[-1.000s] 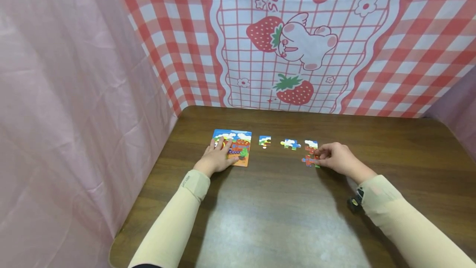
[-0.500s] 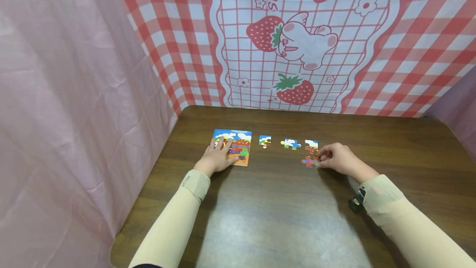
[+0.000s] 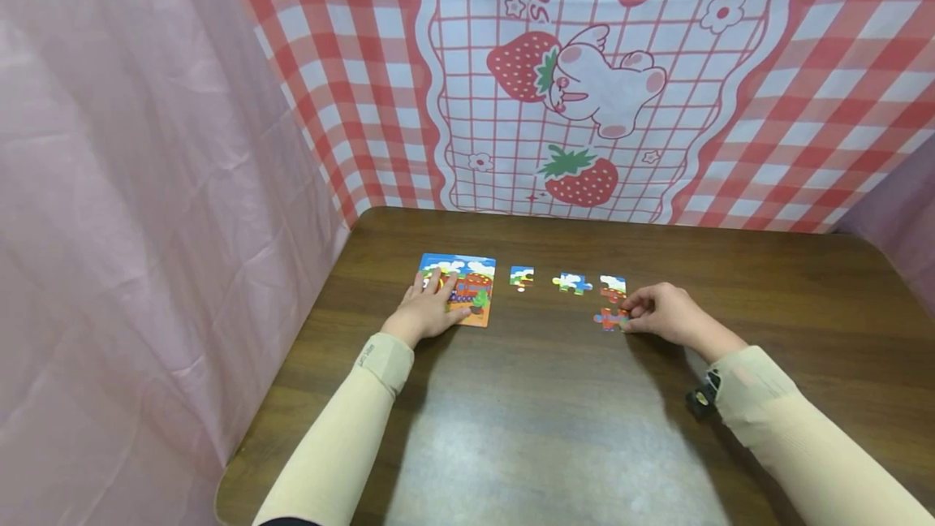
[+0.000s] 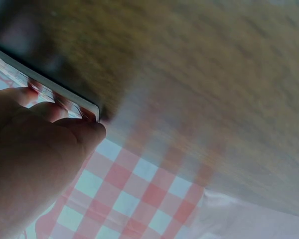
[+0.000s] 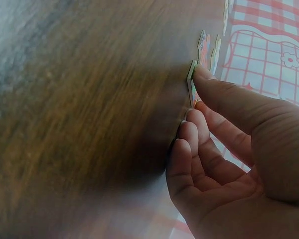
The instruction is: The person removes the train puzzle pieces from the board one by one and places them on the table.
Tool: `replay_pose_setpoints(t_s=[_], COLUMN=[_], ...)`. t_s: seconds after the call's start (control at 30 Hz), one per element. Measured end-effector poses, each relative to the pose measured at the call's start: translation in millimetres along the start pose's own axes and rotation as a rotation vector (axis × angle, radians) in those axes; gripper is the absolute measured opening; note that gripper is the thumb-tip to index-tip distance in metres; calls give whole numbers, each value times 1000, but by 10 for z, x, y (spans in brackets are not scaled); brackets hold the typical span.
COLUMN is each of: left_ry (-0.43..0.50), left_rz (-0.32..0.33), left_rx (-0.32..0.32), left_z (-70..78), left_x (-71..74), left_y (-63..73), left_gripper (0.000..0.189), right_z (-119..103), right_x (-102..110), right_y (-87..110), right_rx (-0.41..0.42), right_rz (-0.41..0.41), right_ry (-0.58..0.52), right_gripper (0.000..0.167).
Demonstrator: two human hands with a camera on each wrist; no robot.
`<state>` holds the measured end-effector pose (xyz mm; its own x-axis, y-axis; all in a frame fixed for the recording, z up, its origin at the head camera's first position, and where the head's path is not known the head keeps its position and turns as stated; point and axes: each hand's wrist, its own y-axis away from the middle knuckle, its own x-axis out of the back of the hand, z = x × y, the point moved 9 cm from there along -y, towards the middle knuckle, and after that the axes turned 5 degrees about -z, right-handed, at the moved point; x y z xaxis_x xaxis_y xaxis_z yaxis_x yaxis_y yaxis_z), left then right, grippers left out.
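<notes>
My left hand (image 3: 424,311) rests flat with spread fingers on a colourful picture puzzle board (image 3: 479,316) at the left. In the left wrist view, the fingertips lie on the puzzle board (image 4: 92,110) and the thumb is at its corner. My right hand (image 3: 665,315) pinches a small puzzle piece (image 5: 191,82) between thumb and index finger, low over the table, its other fingers curled. In the head view, a red and blue jigsaw piece (image 3: 609,318) lies right at these fingertips. Just above it is another piece (image 3: 612,284) with a white and red print.
Two more jigsaw pieces lie between the hands: a corner piece (image 3: 520,276) near the board and a sky-and-cloud piece (image 3: 571,282) farther right. The brown wooden table (image 3: 548,412) ends at a strawberry-print cloth (image 3: 570,104). A pink curtain (image 3: 146,226) hangs at the left.
My right thumb has drawn back to the right, off the red and blue piece's middle to its right edge. That piece sits slightly lower. My left hand stays on the board.
</notes>
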<state>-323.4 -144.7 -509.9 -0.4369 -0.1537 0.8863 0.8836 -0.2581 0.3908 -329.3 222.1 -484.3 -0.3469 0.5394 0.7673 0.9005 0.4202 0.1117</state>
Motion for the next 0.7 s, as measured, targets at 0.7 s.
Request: replay_pose_setpoints(t_s=[0.7], left_ry=[1], left_rz=[-6], left_rx=[6], left_z=[-9], left_x=[0], left_y=[14], left_gripper=[81], right_z=[-145], right_x=[89], right_y=[-72], right_rx=[10], right_rz=[-2], right_ry=[-29], right_gripper=[21])
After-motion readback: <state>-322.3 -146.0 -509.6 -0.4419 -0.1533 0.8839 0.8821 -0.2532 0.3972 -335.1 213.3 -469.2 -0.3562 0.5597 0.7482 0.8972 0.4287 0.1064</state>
